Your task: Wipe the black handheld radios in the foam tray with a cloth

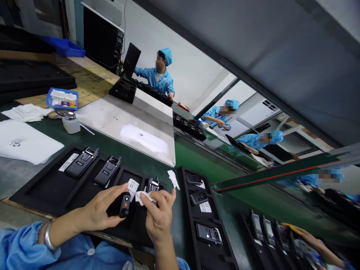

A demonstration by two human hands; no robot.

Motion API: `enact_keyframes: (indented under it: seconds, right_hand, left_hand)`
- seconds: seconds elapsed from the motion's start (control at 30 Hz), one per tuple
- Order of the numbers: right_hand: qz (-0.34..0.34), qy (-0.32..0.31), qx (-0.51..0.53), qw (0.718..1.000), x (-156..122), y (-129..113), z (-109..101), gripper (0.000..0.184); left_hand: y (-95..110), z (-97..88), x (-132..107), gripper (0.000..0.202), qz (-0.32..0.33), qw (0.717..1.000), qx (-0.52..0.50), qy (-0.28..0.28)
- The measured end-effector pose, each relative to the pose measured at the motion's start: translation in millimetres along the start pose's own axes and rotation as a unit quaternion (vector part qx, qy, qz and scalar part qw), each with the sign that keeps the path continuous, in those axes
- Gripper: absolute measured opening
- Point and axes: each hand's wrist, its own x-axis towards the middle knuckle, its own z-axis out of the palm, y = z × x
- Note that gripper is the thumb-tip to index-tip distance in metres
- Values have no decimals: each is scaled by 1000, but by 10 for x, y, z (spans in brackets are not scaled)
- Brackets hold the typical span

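My left hand [97,210] grips a black two-way radio [125,205] between thumb and fingers, its narrow side with an orange button facing me. In my right hand [161,215] a white wiping cloth [140,197] is pinched, just right of that radio. Below both hands lies a black foam tray [53,191] with compartments. Two radios [81,163] [107,171] rest in its left part, and another radio [153,184] is partly hidden behind my right hand. A white printed label [132,187] shows between my hands.
Another foam tray [194,236] with several radios stands to the right. Farther right, a co-worker's hand [306,238] reaches over more devices. A white board [107,116], a blue basket [62,99], a small dispenser [71,123] and white cloths [26,112] lie beyond. Co-workers sit along the line.
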Motion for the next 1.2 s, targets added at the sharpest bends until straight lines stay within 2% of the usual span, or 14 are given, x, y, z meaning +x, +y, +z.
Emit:
enact_keyframes:
  seconds: [0.1, 0.2, 0.37, 0.47, 0.6, 0.77, 0.9, 1.03, 1.2]
  right_hand:
    - [-47, -19, 36, 998, 61, -130, 63, 41]
    - [-71, -41, 29, 996, 59, -102, 109, 38]
    - [-23, -37, -15, 999, 11, 82, 49, 39]
    - [-28, -19, 12, 999, 48, -19, 66, 38]
    - [-63, -27, 33, 997, 71, -114, 141, 36]
    - [-17, -23, -14, 999, 52, 26, 64, 43]
    - [-12, -1, 24, 1000, 150, -56, 85, 44]
    - [-34, -47, 56, 997, 198, -161, 166, 40]
    - [-51, -89, 62, 993, 114, -133, 23, 37]
  left_hand:
    - [-3, -28, -3, 84, 11, 1000, 1, 2]
    - [-15, -40, -33, 84, 6, 1000, 5, 6]
    - [-45, -26, -61, 88, -2, 1000, -7, -1]
    - [-58, -31, -40, 87, -5, 1000, -8, -3]
    - [-73, -62, -21, 84, -9, 1000, -7, -11]
    - [-79, -67, -22, 89, -32, 999, -12, -27]
    - [-93, -61, -1, 91, -22, 999, -14, -24]
    - [-104, -78, -11, 88, -10, 999, -17, -37]
    - [-91, -57, -38, 84, 9, 997, -25, -68]
